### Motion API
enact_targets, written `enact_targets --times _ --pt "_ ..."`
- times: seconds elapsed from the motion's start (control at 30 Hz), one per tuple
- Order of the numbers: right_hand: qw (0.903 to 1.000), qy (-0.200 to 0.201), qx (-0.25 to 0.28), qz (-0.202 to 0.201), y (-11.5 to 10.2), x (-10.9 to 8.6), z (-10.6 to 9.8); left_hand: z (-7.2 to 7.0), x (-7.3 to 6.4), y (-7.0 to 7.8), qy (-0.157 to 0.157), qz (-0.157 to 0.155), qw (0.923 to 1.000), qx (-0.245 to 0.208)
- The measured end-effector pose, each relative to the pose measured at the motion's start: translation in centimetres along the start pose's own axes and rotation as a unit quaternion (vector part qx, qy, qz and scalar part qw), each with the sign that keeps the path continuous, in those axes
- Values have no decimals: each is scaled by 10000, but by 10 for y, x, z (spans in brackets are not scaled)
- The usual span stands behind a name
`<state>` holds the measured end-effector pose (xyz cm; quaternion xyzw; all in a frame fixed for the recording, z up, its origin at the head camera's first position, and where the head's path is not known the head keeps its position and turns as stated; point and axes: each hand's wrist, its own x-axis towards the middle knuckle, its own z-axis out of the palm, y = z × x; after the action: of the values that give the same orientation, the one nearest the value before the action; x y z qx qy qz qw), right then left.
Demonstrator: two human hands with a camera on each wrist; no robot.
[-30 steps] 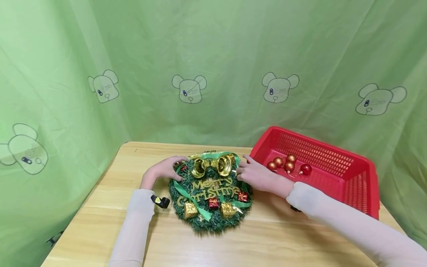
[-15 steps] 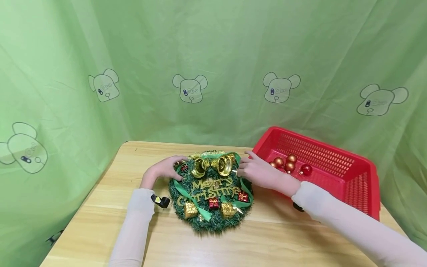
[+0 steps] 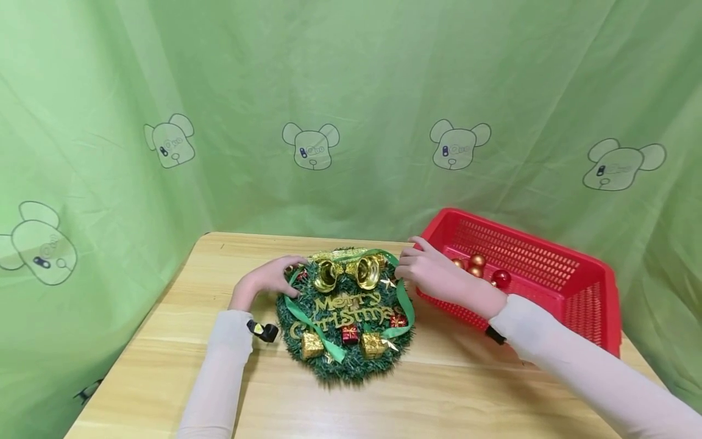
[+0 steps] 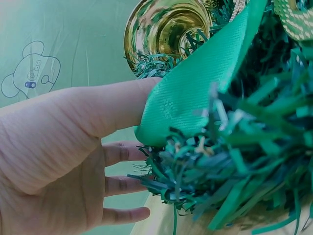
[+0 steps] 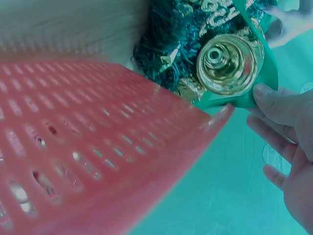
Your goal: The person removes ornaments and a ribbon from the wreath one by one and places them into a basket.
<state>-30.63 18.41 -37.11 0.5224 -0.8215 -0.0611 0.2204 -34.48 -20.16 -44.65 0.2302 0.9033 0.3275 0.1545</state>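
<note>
A green tinsel Christmas wreath (image 3: 351, 369) lies on the table with gold bells (image 3: 368, 272), small gift boxes (image 3: 312, 345) and gold "Merry Christmas" lettering (image 3: 351, 312). My left hand (image 3: 270, 278) grips the wreath's left edge; in the left wrist view its thumb (image 4: 122, 105) presses at a ribbon loop (image 4: 190, 93), the fingers partly behind the tinsel. At the wreath's upper right, my right hand (image 3: 439, 271) pinches a green ribbon (image 3: 404, 300) between thumb and fingers, drawing it out past the right bell. The right wrist view shows this ribbon (image 5: 266, 78) reaching the thumb tip.
A red perforated basket (image 3: 526, 230) stands at the right, close beside the right forearm. Several gold baubles (image 3: 477, 261) and a red bauble (image 3: 501, 278) lie inside it. A green curtain (image 3: 384, 183) hangs behind the wooden table (image 3: 307, 408).
My right hand has moved a little right and away from the wreath, pulling the ribbon outward with it. The left hand and the wreath have stayed nearly in place.
</note>
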Motion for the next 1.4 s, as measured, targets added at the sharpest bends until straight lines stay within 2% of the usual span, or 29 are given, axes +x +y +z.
enact_targets --times 0.17,0.47,0.63,1.13,1.4 --pt "9999 15 -39 115 4 0 -9 0 1 0 -9 68 9999 76" --pt "9989 460 -15 119 9 8 -32 -4 2 2 24 20 10000 36" --pt "9985 549 -55 54 10 11 -44 -6 2 2 51 49 9999 101" --pt "9988 -131 -454 111 20 -12 -58 -1 1 2 24 -79 10000 47" --pt "9955 -355 -762 430 28 -27 -71 0 -2 3 50 -32 9999 127"
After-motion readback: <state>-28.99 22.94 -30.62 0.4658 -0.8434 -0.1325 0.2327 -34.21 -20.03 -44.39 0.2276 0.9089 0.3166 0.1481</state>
